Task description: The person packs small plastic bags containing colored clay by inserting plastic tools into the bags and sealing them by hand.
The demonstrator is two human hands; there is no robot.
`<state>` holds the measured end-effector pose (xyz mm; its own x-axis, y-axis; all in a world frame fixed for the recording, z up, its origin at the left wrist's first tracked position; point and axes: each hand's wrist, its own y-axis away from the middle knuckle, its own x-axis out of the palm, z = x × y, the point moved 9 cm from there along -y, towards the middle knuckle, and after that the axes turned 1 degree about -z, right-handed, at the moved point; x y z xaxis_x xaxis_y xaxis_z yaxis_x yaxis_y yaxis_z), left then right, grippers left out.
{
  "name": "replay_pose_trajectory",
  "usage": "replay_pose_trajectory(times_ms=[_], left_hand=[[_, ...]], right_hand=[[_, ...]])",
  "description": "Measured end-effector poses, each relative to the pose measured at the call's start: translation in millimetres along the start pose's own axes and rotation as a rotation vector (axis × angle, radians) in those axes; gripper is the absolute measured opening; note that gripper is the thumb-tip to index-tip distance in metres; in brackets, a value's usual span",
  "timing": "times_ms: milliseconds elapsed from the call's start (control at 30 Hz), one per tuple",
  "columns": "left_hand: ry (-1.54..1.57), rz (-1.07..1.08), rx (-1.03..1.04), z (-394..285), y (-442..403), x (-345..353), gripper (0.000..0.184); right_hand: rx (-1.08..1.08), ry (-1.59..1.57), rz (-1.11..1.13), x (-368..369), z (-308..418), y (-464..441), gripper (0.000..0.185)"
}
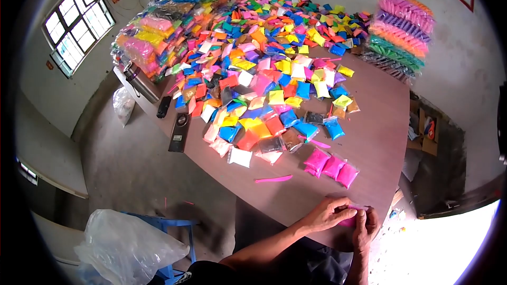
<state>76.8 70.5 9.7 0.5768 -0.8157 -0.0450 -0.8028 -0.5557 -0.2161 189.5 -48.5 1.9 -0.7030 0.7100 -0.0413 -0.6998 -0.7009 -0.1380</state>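
Near the front edge of the table, my left hand (328, 214) and my right hand (365, 228) meet around a small pink packet (347, 222). Fingers and thumbs of both hands pinch its clear top edge, and they cover much of the packet. Just beyond them lies a small group of bright pink packets (333, 168) on the table (301, 195). A pink plastic strip, perhaps a modelling tool (273, 179), lies to the left, and a similar pink one (315, 141) rests farther back.
A big heap of colourful packets (264, 68) covers the back of the table. Bundled plastic tools (400, 31) are stacked at back right. A thermos (141, 83) and a dark speaker-like device (179, 133) stand along the left edge. A plastic bag (132, 245) covers a blue stool (169, 222).
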Motion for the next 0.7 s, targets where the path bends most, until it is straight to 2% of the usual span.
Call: replay_pose_trajectory(times_ms=[233, 333, 433, 533, 667, 700], left_hand=[[-0.008, -0.018, -0.002, -2.7, 0.1, -1.6, 0.024], [0.14, -0.016, -0.09, -7.5, -1.8, 0.7, 0.024], [0.024, -0.102, 0.005, -6.8, -2.5, -6.8, 0.022], [0.067, -0.141, 0.012, -8.1, -2.1, -10.9, 0.021], [0.132, -0.126, -0.095, 13.5, 1.1, -6.0, 0.02], [0.108, -0.051, -0.156, 13.5, 1.4, -3.9, 0.02]], right_hand=[[0.038, 0.033, 0.026, 3.1, 1.1, -0.2, 0.024], [-0.022, 0.07, -0.014, -1.1, 4.8, -2.5, 0.021], [0.067, 0.052, 0.019, 1.3, 2.7, 1.4, 0.019], [0.021, 0.125, 0.021, 6.2, 2.8, 0.4, 0.018], [-0.033, 0.223, 0.062, 8.6, 8.5, -0.4, 0.023], [-0.03, 0.225, 0.055, 9.4, 9.5, 0.1, 0.023]])
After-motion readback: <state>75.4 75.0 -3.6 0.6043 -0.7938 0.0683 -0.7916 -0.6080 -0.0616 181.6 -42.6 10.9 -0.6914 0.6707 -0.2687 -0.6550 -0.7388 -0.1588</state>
